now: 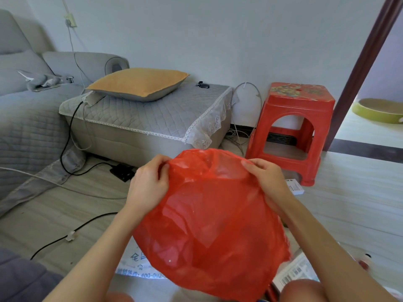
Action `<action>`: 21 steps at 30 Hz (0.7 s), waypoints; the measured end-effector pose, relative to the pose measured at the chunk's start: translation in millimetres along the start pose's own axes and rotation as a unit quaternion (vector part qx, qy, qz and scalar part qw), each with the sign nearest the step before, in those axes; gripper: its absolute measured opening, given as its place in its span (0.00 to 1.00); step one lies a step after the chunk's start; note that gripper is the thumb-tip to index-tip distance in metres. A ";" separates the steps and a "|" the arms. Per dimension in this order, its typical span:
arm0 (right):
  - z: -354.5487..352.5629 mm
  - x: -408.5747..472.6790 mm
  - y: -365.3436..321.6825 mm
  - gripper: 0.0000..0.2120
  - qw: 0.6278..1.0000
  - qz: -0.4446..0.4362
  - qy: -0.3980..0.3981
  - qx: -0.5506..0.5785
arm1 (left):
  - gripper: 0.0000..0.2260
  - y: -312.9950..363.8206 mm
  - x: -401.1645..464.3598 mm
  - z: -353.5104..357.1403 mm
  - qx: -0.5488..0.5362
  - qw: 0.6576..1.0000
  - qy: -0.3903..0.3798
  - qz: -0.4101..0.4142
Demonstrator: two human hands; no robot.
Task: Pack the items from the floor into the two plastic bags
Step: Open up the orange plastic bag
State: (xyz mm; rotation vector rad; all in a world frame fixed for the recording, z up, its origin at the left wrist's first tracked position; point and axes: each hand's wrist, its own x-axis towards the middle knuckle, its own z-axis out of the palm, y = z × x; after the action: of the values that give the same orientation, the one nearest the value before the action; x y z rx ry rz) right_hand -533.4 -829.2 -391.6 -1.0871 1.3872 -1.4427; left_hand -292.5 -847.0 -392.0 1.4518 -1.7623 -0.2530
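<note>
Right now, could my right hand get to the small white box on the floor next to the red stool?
Probably not yet. The right hand is gripping the red bag. The white box lies just beyond it beside the stool, with nothing between; it must let go first.

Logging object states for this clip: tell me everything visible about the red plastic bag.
The red plastic bag is thin, glossy, translucent film, crinkled and ballooned wide. It hangs in front of the person, above the floor, its upper edge gripped by the left hand and right hand, fingers pinching the film. Its contents cannot be made out.
</note>
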 end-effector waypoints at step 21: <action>0.1 -0.6 0.7 0.02 0.991 -0.003 -0.035 -0.130 | 0.14 4.4 -11.6 36.9 -0.059 0.965 -0.229 0.109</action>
State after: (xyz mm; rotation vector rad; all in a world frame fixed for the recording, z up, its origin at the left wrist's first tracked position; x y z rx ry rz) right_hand -533.2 -828.7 -392.2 -1.2953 1.5519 -1.2384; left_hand -321.1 -847.5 -418.4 1.1602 -2.2159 -0.6050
